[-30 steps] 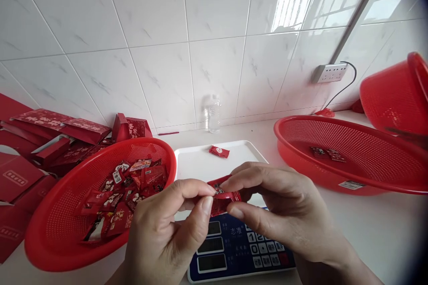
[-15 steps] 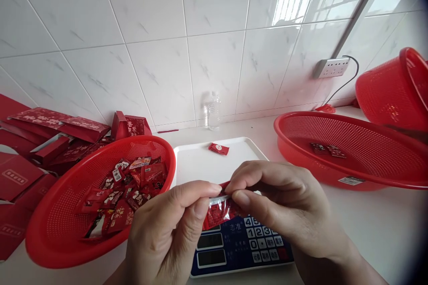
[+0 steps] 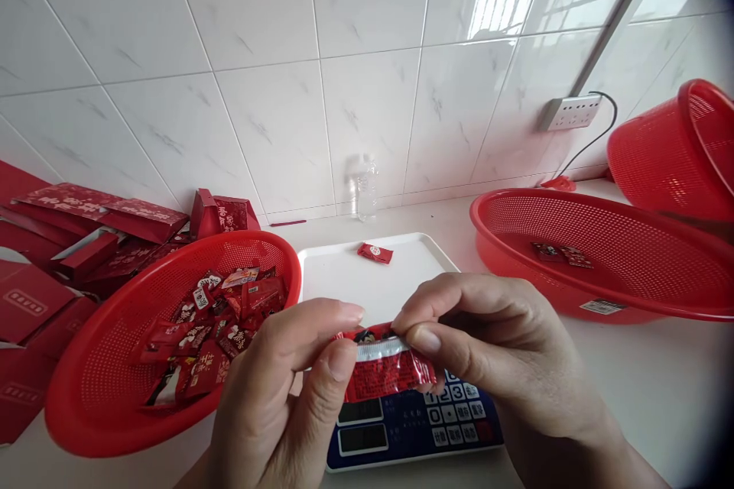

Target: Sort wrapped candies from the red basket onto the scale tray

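A small shiny red sachet [image 3: 385, 376] with a pale ridged seam is held in front of me, above an electronic scale [image 3: 404, 435]. My left hand [image 3: 275, 390] grips its left end, thumb in front, with the index fingertip a little raised. On the other end, my right hand [image 3: 498, 355] pinches the upper edge between thumb and forefinger. Beyond the hands, another red sachet [image 3: 375, 253] lies on the scale's white tray [image 3: 338, 283]. My hands hide part of the scale's keys and displays.
At left, a red perforated basket [image 3: 86, 390] contains several sachets, with red boxes [image 3: 103, 210] behind it. A second red basket [image 3: 510, 260] at right holds a couple of dark packets. A clear bottle [image 3: 368, 191] stands by the tiled wall, and a power strip [image 3: 570, 114] hangs there.
My left index finger has lifted from the sachet's seam and moved slightly left. The sachet has turned, so more of its seam and printed face shows. My right hand keeps its pinch.
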Motion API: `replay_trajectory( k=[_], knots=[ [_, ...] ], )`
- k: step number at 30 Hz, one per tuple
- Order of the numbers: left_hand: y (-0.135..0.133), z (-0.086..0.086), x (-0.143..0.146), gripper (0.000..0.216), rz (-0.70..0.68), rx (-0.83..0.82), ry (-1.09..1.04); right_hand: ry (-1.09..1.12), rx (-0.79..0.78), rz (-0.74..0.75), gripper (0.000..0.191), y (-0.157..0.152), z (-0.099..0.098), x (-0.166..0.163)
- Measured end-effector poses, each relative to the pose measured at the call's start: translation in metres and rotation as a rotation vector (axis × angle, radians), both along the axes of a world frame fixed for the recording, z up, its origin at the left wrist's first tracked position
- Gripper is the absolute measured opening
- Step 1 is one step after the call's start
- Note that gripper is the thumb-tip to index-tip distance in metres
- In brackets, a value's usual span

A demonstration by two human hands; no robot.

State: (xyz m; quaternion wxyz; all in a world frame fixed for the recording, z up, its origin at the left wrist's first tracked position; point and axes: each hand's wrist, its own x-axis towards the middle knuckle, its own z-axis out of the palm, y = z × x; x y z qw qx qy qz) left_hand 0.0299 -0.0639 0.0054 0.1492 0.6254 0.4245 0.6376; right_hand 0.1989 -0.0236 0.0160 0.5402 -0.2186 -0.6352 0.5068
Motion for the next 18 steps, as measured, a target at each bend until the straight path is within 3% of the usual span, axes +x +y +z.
replay_trajectory(
  k=[6,12,18],
  knots=[
    [0.0005,0.0000,0.0063,0.015,-0.059,0.007,-0.084,0.060,-0.055,0.070,0.001,0.0005,-0.0009,-0.0004],
    [0.0000,0.0003,0.0075,0.017,-0.087,0.016,-0.126,0.087,-0.002,0.055,0.019,0.0026,0.0008,-0.0011],
    [0.0048,0.0025,0.0091,0.023,-0.265,0.018,-0.260,0.132,-0.010,0.110,0.017,0.0036,0.0018,-0.0014]
  ],
)
